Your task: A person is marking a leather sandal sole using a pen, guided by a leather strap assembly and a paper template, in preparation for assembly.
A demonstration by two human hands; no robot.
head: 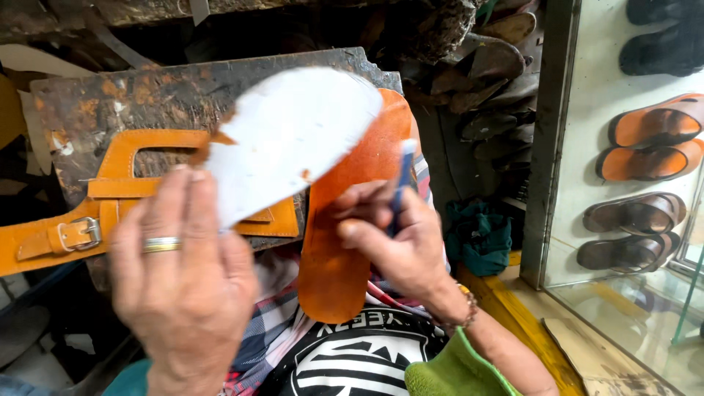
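Item: white sole template [293, 136], pinned flat by my left hand [183, 282] at 8 o'clock on the tan leather insole [337, 271]. My right hand [400, 242], at 4 o'clock, pinches a blue pen [403, 180]. I'd keep the template from slipping, pen hugging its edge.

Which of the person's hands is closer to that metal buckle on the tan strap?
Left. The left hand sits just right of the buckle, nearly touching the strap; the right hand, holding a blue pen, is far across.
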